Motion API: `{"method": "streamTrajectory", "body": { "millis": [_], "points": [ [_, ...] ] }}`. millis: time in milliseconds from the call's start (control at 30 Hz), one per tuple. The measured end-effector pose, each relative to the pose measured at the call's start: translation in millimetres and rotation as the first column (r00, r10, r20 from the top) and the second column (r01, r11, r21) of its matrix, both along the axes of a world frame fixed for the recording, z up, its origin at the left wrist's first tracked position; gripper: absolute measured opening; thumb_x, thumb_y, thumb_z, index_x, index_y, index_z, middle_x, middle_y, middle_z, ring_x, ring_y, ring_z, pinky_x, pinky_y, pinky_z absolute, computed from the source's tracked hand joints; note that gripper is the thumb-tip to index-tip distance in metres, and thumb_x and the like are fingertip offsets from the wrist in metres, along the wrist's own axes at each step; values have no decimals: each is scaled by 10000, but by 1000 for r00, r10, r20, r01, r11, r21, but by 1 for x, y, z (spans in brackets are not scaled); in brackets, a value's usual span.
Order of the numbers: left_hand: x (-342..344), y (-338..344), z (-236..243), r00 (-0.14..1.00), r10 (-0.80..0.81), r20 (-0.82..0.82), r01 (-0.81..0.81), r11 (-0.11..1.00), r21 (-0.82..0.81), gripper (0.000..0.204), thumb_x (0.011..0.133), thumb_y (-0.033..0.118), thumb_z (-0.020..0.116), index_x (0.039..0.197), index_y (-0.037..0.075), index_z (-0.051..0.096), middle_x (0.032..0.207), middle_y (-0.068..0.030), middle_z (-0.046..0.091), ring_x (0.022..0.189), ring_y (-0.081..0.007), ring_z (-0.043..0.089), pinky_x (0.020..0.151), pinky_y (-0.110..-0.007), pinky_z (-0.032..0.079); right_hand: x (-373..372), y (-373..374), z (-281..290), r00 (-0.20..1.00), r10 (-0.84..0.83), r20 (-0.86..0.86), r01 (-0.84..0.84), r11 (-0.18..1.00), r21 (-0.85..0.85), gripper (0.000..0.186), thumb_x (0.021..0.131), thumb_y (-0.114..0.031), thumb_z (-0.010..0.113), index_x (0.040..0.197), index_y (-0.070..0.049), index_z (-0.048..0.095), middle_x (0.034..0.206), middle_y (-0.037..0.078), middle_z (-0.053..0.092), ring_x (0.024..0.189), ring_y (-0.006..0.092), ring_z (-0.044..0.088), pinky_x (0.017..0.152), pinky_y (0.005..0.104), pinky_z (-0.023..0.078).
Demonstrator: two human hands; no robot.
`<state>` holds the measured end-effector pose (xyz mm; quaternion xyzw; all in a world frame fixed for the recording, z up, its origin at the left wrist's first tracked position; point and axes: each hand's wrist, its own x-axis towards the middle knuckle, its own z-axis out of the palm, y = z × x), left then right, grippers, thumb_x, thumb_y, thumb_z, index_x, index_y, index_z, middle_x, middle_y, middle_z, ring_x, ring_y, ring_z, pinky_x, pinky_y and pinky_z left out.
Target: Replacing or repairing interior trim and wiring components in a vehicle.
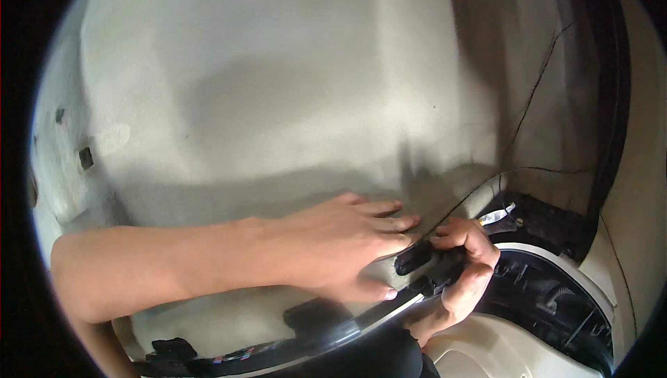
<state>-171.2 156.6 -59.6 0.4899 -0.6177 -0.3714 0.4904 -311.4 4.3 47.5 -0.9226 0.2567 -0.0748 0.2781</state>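
My left hand (347, 246) lies open on the pale fabric panel (278, 72), fingers apart, near its lower edge with the thumb by a black trim strip. My right hand (465, 260) is closed round a black fitting (413, 258) at that edge, its fingertips beside my left fingers. A thin dark wire (538, 79) runs over the panel; another length curves down to my hands. A small white label or connector (495, 214) sits just beyond my right fingers.
Black clips (86, 158) (174, 350) dot the panel's edges. A glossy curved strip (333, 333) borders the bottom. At lower right are an opening with dark mechanical parts (542, 294) and a cream molded piece (493, 347). A dark seal and beige trim (632, 169) line the right.
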Motion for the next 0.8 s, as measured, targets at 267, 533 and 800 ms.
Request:
{"method": "streamTrajectory", "body": {
  "millis": [267, 533, 800],
  "points": [
    [-6, 2, 4, 998, 54, 45, -54, 998, 17, 775, 881, 522, 644, 1446, 16, 485, 1535, -231, 410, 1438, -403, 374, 1126, -503, 361, -6, 2, -4, 929, 20, 370, -88, 982, 167, 207, 850, -202, 723, 822, -4, 671, 810, 118, 641, 761, 254, 609, 752, 359, 478],
    [-11, 3, 1, 996, 80, 35, -82, 996, 38, 808, 865, 526, 655, 1473, 34, 453, 1523, -269, 408, 1433, -438, 365, 1139, -513, 351, 6, 9, 1, 994, 87, 71, -87, 996, 9, 107, 700, -60, 779, 774, -18, 714, 763, 82, 635, 741, 218, 573, 708, 328, 456],
    [-13, 0, -1, 998, 61, 34, -63, 996, 63, 820, 868, 537, 639, 1476, 18, 456, 1540, -284, 381, 1446, -441, 345, 1162, -529, 319, -3, 7, -2, 970, 211, 119, -193, 970, -146, 141, 712, -80, 718, 834, -10, 727, 828, 90, 655, 769, 256, 614, 749, 363, 506]
  ]
}}
